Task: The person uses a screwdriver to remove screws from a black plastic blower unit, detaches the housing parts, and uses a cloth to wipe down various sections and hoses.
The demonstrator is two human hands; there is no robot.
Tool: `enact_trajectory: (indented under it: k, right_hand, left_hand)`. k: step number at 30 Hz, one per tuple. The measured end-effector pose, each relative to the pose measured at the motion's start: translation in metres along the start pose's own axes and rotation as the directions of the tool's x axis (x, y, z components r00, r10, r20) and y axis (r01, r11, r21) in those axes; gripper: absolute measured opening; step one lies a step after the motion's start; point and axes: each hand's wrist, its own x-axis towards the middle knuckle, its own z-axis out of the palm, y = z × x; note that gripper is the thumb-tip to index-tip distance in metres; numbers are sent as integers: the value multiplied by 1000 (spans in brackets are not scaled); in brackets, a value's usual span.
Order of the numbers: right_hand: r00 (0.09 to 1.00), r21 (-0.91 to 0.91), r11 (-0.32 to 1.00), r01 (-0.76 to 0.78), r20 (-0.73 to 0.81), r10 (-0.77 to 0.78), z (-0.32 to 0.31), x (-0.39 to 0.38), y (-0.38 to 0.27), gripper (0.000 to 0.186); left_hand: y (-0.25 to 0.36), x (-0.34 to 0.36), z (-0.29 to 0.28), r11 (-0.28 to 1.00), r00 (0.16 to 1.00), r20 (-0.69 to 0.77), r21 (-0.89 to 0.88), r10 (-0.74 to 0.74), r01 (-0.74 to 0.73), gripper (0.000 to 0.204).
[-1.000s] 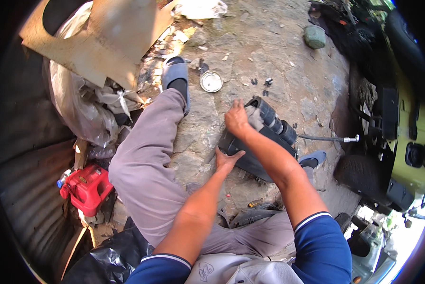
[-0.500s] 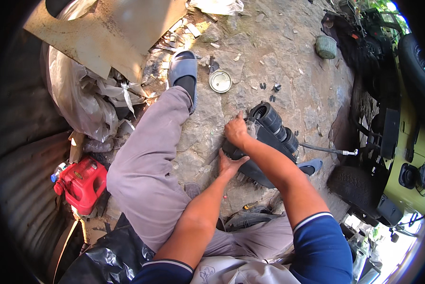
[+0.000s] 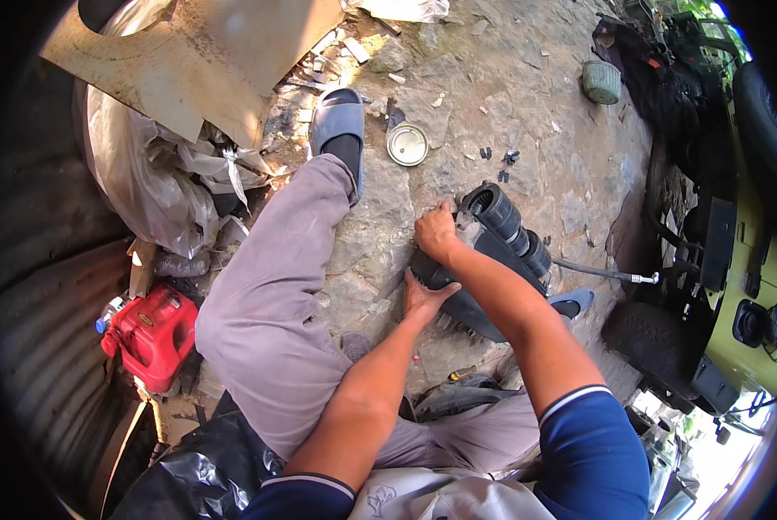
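Note:
A black plastic housing (image 3: 475,309) with round duct outlets (image 3: 496,211) lies tilted on the stone ground in front of me, between my legs. A dark hose (image 3: 592,269) with a metal end fitting runs out from its right side. My left hand (image 3: 425,299) grips the housing's near left end, thumb spread along its edge. Above it, my right hand (image 3: 436,232) is closed at the housing's upper left corner. A greyish, crumpled-looking piece (image 3: 469,230) shows beside the right hand's fingers; whether they hold it is hidden.
A round tin (image 3: 407,145) and small black clips (image 3: 510,156) lie beyond the housing. A red jerrycan (image 3: 153,338) stands at left, below plastic sheeting (image 3: 150,182) and a rusty panel (image 3: 207,61). A ribbed pot (image 3: 602,82) and a green vehicle (image 3: 739,347) are at right. A yellow-handled tool (image 3: 462,374) lies near me.
Both hands stay at the same places on the housing. The whole view has shifted slightly, with little visible movement otherwise.

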Motion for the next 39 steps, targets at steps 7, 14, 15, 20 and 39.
enact_trajectory:
  k: [7, 14, 15, 20, 39]
  right_hand:
    - [961, 159, 950, 267, 33, -275, 9, -37, -59, 27]
    - [945, 303, 951, -68, 325, -36, -138, -112, 43, 27]
    - [948, 342, 923, -178, 311, 68, -151, -114, 61, 27]
    - [983, 127, 978, -164, -59, 173, -79, -68, 69, 28]
    - [968, 181, 952, 246, 3, -251, 0, -32, -61, 22]
  left_hand:
    - [-30, 1, 12, 933, 953, -63, 232, 297, -276, 85]
    - [-4, 3, -4, 991, 995, -24, -96, 92, -94, 123]
    - [-2, 3, -5, 998, 1000, -22, -61, 6, -7, 131]
    - [7, -3, -6, 1000, 1000, 12, -14, -21, 21, 140]
    - [-87, 54, 20, 891, 921, 215, 257, 326, -375, 84]
